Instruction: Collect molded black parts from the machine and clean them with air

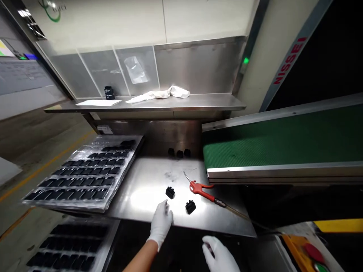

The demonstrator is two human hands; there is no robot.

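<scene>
My left hand (161, 223), in a white glove, is over the front edge of the steel table (147, 181), just below a small black part (170, 192). Its fingers are close together and partly hidden, so a grip on anything cannot be made out. Lower right, my right hand (219, 254), also gloved, is curled with a gap between thumb and fingers and nothing visible in it. A second black part (190, 206) lies on the table between and above the hands. Beyond it rests a red air gun (202, 190) with a hose.
Clear trays (106, 204) of black parts stand at the left, with another tray (109, 230) lower down. A green conveyor (278, 143) rises at the right. Several black parts sit at the table's back. A shelf (210, 101) holds a white cloth (159, 94). Lower right is a red button (313, 253).
</scene>
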